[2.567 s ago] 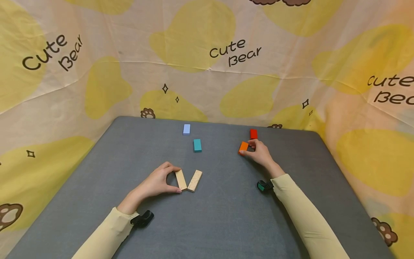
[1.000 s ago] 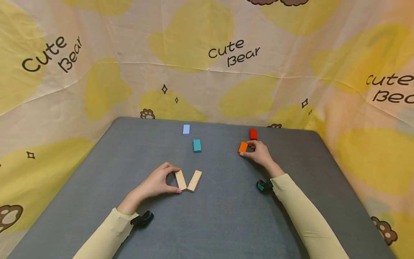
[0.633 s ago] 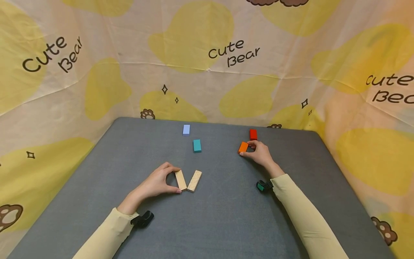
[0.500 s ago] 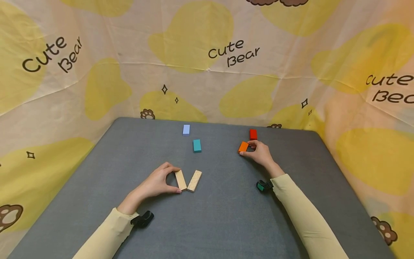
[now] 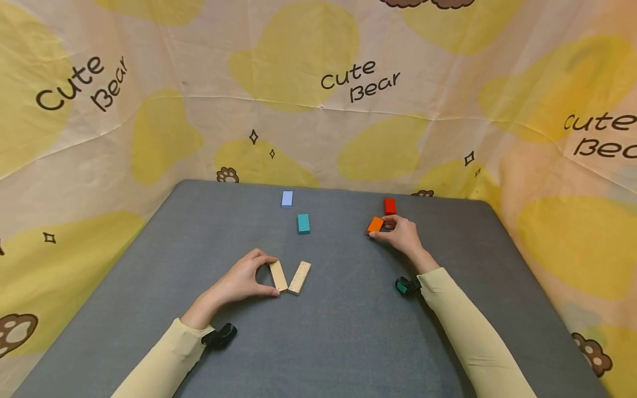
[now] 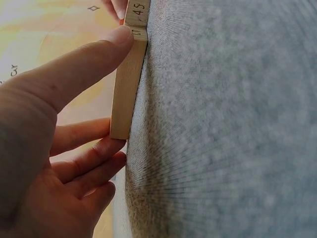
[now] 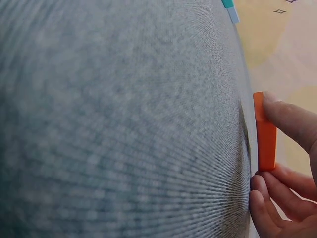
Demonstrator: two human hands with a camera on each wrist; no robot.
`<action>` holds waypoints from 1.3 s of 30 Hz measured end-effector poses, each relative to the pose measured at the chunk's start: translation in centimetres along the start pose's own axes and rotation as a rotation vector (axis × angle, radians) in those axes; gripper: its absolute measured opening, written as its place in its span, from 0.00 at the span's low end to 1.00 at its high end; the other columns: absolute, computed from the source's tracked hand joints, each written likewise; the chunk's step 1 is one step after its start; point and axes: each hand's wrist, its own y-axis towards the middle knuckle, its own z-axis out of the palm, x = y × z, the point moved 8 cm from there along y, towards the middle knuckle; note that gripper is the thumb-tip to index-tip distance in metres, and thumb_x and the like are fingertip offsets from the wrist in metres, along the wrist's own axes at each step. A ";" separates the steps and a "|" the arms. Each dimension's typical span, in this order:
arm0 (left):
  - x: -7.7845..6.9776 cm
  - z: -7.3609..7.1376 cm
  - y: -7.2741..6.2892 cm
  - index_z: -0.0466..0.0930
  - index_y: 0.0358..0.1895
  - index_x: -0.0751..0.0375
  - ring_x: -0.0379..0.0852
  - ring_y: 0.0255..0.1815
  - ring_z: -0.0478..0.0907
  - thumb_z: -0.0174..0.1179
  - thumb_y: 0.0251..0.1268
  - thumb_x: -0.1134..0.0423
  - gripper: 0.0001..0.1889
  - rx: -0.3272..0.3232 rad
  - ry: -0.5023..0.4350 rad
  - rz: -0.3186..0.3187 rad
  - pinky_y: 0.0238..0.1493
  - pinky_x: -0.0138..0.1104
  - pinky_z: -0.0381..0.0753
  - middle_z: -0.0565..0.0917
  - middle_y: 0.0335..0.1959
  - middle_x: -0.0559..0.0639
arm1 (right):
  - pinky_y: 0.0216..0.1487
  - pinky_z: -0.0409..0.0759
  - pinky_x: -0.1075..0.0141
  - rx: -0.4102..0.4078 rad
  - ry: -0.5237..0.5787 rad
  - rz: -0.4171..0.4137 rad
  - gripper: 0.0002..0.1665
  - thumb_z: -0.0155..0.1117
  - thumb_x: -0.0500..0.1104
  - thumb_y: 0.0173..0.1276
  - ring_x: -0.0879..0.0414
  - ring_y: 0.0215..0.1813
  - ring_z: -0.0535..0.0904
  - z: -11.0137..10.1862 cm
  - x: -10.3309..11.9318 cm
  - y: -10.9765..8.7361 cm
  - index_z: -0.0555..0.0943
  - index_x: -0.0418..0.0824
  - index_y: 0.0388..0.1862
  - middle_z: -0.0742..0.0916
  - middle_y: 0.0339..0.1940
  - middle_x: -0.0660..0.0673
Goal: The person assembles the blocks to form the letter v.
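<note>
My left hand (image 5: 243, 281) pinches a plain wooden block (image 5: 278, 276) by its two ends, thumb at the near end and fingers at the far end. A second plain wooden block (image 5: 299, 278) leans away from it to form a V, their near ends close together; dark numbers mark the near end faces in the left wrist view. Farther back on the right, my right hand (image 5: 403, 236) holds an orange block (image 7: 266, 136) between thumb and fingers, close over the table. Just behind it lies a red block (image 5: 390, 205).
A teal block (image 5: 303, 223) and a light blue block (image 5: 287, 199) lie at the back, left of the orange one. Grey cloth covers the table (image 5: 338, 342). A printed curtain (image 5: 308, 138) hangs around its back and sides.
The orange block, in my right hand's grip throughout, has turned slightly clockwise and shifted a touch away from me. My left hand and the two wooden blocks have stayed in place.
</note>
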 end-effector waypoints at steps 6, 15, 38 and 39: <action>0.0 0.0 0.0 0.77 0.58 0.58 0.44 0.44 0.73 0.75 0.39 0.42 0.40 -0.003 0.002 0.004 0.49 0.42 0.72 0.74 0.44 0.48 | 0.54 0.76 0.54 -0.015 -0.003 0.012 0.42 0.76 0.57 0.50 0.44 0.55 0.79 -0.1 0.1 -0.1 0.76 0.36 0.59 0.83 0.53 0.35; 0.1 -0.1 0.0 0.77 0.58 0.59 0.45 0.44 0.73 0.75 0.39 0.43 0.39 -0.011 0.003 0.009 0.49 0.43 0.72 0.74 0.44 0.48 | 0.53 0.77 0.54 -0.021 -0.013 0.006 0.43 0.76 0.59 0.49 0.45 0.54 0.79 -0.2 0.8 -0.7 0.76 0.36 0.58 0.83 0.52 0.36; 0.1 0.0 0.1 0.77 0.58 0.57 0.44 0.45 0.73 0.74 0.39 0.41 0.40 -0.009 -0.001 0.009 0.50 0.43 0.72 0.74 0.44 0.47 | 0.50 0.78 0.55 0.003 -0.039 -0.092 0.41 0.76 0.63 0.45 0.49 0.50 0.82 1.2 4.6 -2.4 0.80 0.40 0.54 0.86 0.48 0.41; 0.1 0.0 0.1 0.77 0.58 0.57 0.44 0.45 0.73 0.74 0.39 0.41 0.40 -0.009 -0.002 0.009 0.50 0.43 0.72 0.74 0.44 0.47 | 0.50 0.78 0.56 0.005 -0.040 -0.092 0.41 0.76 0.63 0.45 0.49 0.49 0.82 1.3 4.7 -2.5 0.80 0.40 0.54 0.86 0.48 0.41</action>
